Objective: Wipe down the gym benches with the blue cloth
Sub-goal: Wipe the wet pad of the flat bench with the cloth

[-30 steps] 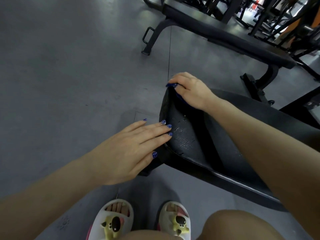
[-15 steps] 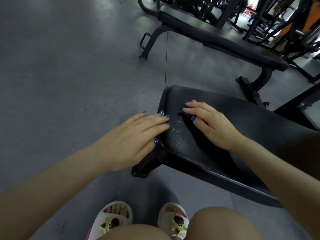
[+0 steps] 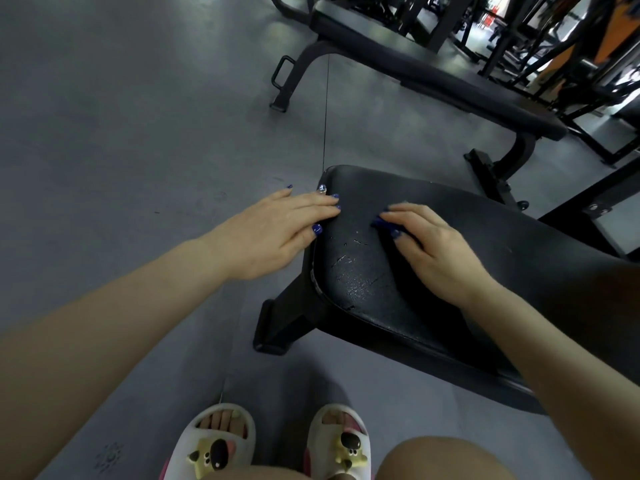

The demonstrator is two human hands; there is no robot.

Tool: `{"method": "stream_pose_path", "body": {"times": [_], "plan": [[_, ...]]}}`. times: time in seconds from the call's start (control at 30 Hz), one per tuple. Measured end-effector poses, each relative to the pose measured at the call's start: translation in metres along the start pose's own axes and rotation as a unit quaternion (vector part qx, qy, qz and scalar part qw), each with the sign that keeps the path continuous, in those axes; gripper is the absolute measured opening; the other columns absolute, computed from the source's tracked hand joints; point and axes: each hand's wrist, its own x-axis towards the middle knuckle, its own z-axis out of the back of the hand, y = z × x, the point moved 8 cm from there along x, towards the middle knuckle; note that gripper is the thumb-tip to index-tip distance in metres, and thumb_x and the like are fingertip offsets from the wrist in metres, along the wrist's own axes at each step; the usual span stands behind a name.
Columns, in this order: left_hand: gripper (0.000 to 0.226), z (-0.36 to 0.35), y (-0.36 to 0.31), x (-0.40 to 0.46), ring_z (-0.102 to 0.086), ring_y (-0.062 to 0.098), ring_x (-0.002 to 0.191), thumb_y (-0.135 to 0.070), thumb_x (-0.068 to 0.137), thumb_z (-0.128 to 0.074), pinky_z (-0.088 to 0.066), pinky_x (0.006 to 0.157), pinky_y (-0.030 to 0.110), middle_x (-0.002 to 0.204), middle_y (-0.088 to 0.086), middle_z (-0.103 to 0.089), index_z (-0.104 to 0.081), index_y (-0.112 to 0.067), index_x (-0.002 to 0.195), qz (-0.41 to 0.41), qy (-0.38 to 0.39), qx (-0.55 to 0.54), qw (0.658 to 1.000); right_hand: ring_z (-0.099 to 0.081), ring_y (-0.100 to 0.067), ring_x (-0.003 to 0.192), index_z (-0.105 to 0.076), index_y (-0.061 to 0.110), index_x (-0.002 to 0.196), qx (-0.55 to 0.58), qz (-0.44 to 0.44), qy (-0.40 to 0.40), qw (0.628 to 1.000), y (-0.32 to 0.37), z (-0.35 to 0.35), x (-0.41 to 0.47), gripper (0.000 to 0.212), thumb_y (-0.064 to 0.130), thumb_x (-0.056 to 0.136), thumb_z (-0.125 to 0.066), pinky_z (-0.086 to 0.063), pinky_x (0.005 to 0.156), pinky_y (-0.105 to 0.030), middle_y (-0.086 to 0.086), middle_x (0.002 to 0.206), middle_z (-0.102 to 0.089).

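Note:
A black padded gym bench [image 3: 519, 244] fills the right middle of the view, its near end cracked and worn. My right hand [image 3: 433, 251] lies flat on the pad, pressing the blue cloth [image 3: 380, 221] beneath it; only a small blue edge shows under the fingertips. My left hand [image 3: 277, 230] rests open on the bench's left end, fingers spread over the pad edge, holding nothing.
A second black bench [image 3: 433, 77] stands on the grey floor [image 3: 121, 133] beyond, with more dark gym machines [image 3: 554, 46] at the top right. The near bench's foot [image 3: 277, 327] sits just ahead of my slippered feet [image 3: 277, 441].
My right hand has drawn the cloth from the bench's far left corner back toward me along the pad. My left hand stayed on the bench end.

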Motion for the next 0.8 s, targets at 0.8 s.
{"method": "stream_pose_path", "body": {"times": [0.8], "plan": [[0.051, 0.002, 0.005, 0.000, -0.016, -0.005, 0.143, -0.029, 0.098, -0.027, -0.007, 0.121, 0.032, 0.156, -0.016, -0.026, -0.035, -0.027, 0.148, 0.000, 0.034, -0.031, 0.999, -0.041, -0.006, 0.135, -0.063, 0.019, 0.126, 0.042, 0.107, 0.066, 0.991, 0.063, -0.007, -0.015, 0.033, 0.020, 0.097, -0.045, -0.032, 0.113, -0.027, 0.006, 0.138, -0.053]]}}
